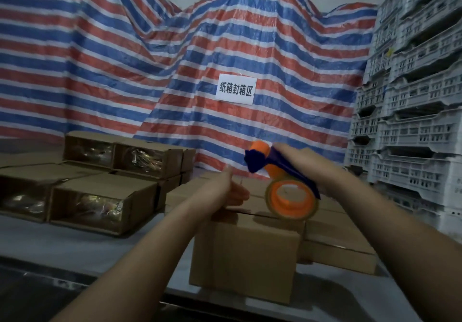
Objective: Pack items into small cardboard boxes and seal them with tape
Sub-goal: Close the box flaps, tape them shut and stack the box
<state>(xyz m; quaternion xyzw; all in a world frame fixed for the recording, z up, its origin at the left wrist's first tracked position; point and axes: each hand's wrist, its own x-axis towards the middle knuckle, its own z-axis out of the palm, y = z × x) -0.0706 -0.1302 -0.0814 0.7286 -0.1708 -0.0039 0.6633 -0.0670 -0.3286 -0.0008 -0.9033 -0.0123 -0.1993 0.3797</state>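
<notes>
Box being sealed: plain brown cardboard box (246, 254), upright at the near edge of the grey table (62, 244); top flaps folded shut, meeting in a dark seam across the top; blank front face.
Tape dispenser: orange and dark-blue tape dispenser (280, 176), raised over the box top; roll of clear tape on an orange core (292, 200) just above the back part of the lid, contact not clear.
Right hand: right hand (302, 163) wrapped round the dispenser's blue handle, gripping it from above.
Left hand: left hand (226, 189) over the box's top left edge, fingers mostly straight, thumb up; unclear whether a tape end sits between the fingers.
Neighbouring box: second closed brown box (340, 241), just beside the first on its right.
Packed boxes: stack of window boxes (100, 179) at left on the table, clear fronts showing shiny contents.
Backdrop: red, white and blue striped tarp (150, 59) with a white paper sign (236, 89).
Right side: stacked grey plastic crates (412, 96).
</notes>
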